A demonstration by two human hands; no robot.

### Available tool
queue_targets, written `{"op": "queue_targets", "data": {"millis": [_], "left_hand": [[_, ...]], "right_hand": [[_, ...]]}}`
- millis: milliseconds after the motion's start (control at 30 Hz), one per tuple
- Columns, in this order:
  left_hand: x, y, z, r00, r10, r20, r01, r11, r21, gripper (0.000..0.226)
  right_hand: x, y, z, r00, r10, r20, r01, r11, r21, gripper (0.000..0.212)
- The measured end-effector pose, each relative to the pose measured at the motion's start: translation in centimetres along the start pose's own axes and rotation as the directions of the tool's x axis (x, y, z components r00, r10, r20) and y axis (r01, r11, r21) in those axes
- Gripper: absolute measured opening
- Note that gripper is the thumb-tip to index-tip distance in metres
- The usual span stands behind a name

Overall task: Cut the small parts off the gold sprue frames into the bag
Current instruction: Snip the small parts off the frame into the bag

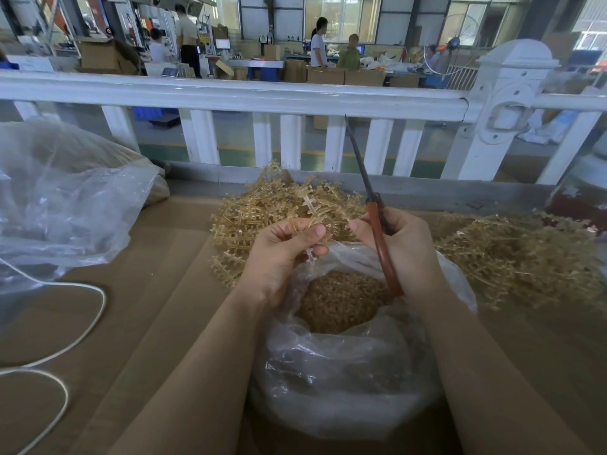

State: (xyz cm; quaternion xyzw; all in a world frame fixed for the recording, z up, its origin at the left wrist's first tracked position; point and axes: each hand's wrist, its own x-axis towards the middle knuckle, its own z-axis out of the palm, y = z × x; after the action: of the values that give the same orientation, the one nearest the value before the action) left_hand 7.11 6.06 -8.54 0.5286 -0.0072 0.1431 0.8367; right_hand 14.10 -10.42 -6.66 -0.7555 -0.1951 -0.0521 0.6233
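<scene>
Midway through snipping gold parts into a plastic bag.

Left hand (pixel 282 254) pinching one sprue frame (pixel 310 208) above open bag (pixel 345 356), already holding many cut parts (pixel 341 300). Right hand (pixel 404 251) curled round scissors (pixel 377 224), blades closed, pointing up. Heaps of frames (pixel 262 211) waiting on tabletop (pixel 147 290). No readable writing.

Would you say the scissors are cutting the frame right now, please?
No, the scissors in the right hand point up and away, clear of the frame held by the left hand.
</scene>
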Motion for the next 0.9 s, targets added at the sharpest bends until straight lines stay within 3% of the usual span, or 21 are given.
{"op": "queue_targets", "data": {"millis": [233,300,367,467,533,600,733,900], "left_hand": [[-0.1,0.1,0.3,1.000,-0.006,-0.030,0.005,1.000,-0.018,0.003],[-0.2,0.0,0.5,0.997,0.065,-0.050,-0.063,0.997,0.033,0.005],[-0.2,-0.2,0.8,0.971,0.207,-0.119,-0.183,0.965,0.189,0.007],[-0.3,-0.2,1.2,0.872,0.450,-0.193,-0.319,0.822,0.472,0.009],[-0.4,-0.2,1.2,0.787,0.606,-0.115,-0.390,0.633,0.669,0.011],[-0.3,-0.2,1.0,0.715,0.699,-0.021,-0.414,0.447,0.793,0.006],[-0.3,-0.4,0.7,0.616,0.783,0.088,-0.422,0.233,0.876,0.008],[-0.4,-0.2,0.6,0.553,0.810,0.193,-0.372,0.033,0.928,0.006]], "right_hand": [[0.0,-0.1,-0.1,1.000,-0.002,-0.007,0.002,1.000,0.026,0.012],[0.0,-0.1,-0.1,1.000,-0.002,-0.011,0.003,0.999,0.041,0.012],[0.0,-0.2,-0.2,1.000,-0.002,-0.012,0.002,0.998,0.061,0.013],[-0.3,-0.3,-0.5,0.999,-0.021,0.029,0.017,0.990,0.141,0.022],[-0.6,-0.4,-0.7,0.996,-0.038,0.081,0.018,0.973,0.230,0.041],[-0.8,-0.6,-0.9,0.990,-0.038,0.138,-0.003,0.958,0.286,0.046],[-0.8,-1.1,-0.7,0.982,0.010,0.190,-0.070,0.948,0.311,0.042],[-0.8,-1.2,-0.6,0.976,0.053,0.212,-0.122,0.938,0.325,0.043]]}}
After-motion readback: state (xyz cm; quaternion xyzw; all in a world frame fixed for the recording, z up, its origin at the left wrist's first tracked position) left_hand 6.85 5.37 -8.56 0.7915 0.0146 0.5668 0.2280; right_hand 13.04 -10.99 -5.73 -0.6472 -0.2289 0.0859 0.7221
